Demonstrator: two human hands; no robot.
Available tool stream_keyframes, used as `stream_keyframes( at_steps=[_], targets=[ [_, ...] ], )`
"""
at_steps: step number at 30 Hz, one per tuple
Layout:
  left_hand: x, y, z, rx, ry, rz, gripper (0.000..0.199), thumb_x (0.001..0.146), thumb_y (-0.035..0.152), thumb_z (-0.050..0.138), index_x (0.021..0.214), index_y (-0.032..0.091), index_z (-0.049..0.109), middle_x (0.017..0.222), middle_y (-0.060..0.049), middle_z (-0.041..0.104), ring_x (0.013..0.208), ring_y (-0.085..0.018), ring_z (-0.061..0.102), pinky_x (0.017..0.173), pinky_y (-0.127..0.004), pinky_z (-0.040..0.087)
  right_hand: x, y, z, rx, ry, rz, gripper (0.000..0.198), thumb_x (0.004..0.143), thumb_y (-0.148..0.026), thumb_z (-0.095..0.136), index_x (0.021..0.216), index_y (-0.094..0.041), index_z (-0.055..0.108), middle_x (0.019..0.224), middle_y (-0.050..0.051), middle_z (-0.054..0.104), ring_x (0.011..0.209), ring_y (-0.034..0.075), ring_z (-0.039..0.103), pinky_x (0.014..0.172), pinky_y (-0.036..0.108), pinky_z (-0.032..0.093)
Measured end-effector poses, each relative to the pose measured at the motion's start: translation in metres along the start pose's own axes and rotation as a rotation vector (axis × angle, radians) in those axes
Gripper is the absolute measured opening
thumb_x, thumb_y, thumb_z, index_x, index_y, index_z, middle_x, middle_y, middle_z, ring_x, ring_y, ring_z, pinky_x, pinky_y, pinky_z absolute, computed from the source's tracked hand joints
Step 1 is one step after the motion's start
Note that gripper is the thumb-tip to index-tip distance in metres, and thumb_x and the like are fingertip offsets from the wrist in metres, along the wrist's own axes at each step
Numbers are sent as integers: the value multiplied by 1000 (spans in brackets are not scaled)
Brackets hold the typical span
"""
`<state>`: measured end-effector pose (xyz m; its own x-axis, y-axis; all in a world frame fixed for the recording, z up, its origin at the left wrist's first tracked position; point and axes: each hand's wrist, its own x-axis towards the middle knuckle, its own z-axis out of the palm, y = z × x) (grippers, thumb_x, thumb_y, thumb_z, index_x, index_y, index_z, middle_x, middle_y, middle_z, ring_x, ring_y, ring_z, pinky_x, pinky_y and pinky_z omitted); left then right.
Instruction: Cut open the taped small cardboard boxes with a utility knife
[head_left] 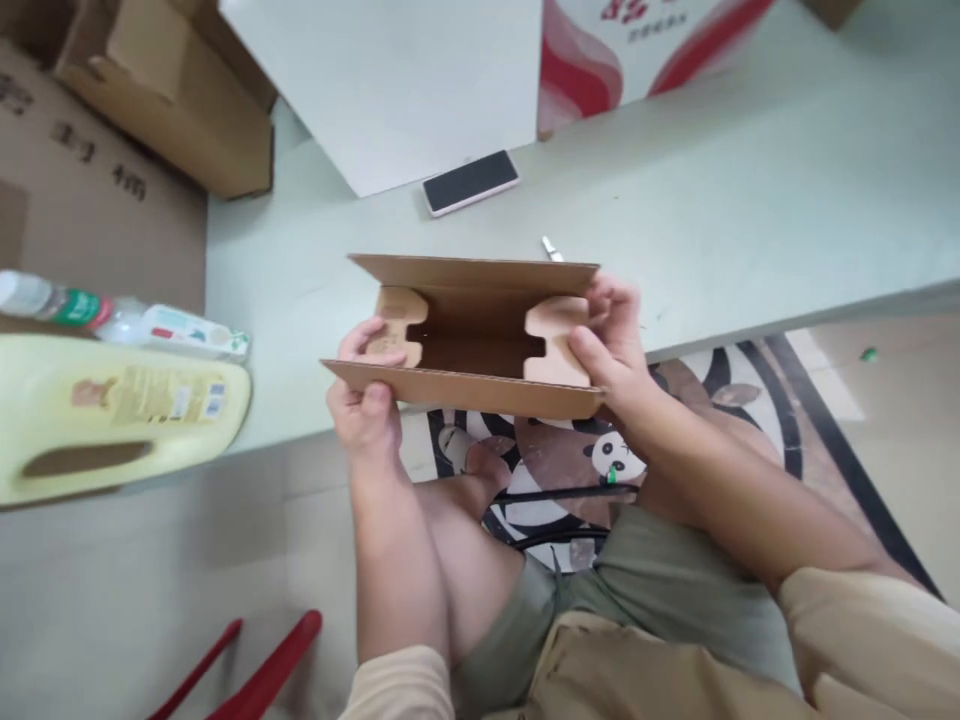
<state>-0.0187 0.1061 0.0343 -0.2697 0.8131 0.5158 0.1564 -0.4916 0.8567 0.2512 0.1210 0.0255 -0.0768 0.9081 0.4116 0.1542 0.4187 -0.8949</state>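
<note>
A pale green counter (750,200) stretches beyond the left grip (367,410) and the right grip (621,350). Past these 2 grips, and between them sideways, lies a phone (471,183) (dark face up, pale pink edge), just beside a white box (420,80). Nearer the right grip is a slim silvery object (553,248), partly hidden. Farther beyond that grip stands a red-and-white carton (577,60). Left of the left grip are 1 yellow jug (165,420), 1 green-labelled bottle (79,308), a small white pack (196,332) and, farther off, brown cardboard boxes (217,150).
</note>
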Motion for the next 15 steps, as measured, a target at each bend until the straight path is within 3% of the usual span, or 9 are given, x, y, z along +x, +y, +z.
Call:
stream_keyframes(
  at_steps=[2,4,8,10,12,15],
  targets=[
    [1,1,9,-50,76,-46,52,75,68,72,84,16,71,114,-11,66,105,-25,64,96,-40,54,4,1,1,81,9,-13,56,94,-61,45,141,-32,38,145,10,52,137,26,51,114,51,46],
    [3,1,15,-69,127,-93,52,70,61,77,99,19,68,113,-8,67,100,-22,64,92,-36,55,6,-2,2,137,-28,-22,49,96,-52,44,139,-29,42,141,11,55,136,25,51,116,50,45],
    [8,-1,17,-83,91,-65,65,56,39,84,117,34,63,130,2,67,126,-24,57,108,-39,48,6,-6,-2,228,-121,-83,29,94,-27,40,105,-23,66,131,9,61,130,24,55,119,50,40],
    [10,-2,13,-57,40,-69,54,59,35,78,112,31,68,136,1,66,136,-27,51,115,-43,43,6,-5,-4,273,-145,-103,29,88,-23,41,96,-22,68,132,10,60,130,25,56,119,50,40],
    [12,-2,10,9,22,-56,36,63,34,72,96,22,71,137,-4,66,138,-31,51,117,-47,40,7,-1,-7,272,-163,-132,31,86,-27,43,103,-21,68,136,10,59,130,27,55,118,51,41],
    [16,-1,6,114,37,-44,29,63,36,64,87,20,67,137,-8,65,137,-33,53,116,-50,41,8,6,-9,210,-125,-147,46,93,-44,40,130,-22,57,143,11,56,135,28,51,120,52,39]
  ],
)
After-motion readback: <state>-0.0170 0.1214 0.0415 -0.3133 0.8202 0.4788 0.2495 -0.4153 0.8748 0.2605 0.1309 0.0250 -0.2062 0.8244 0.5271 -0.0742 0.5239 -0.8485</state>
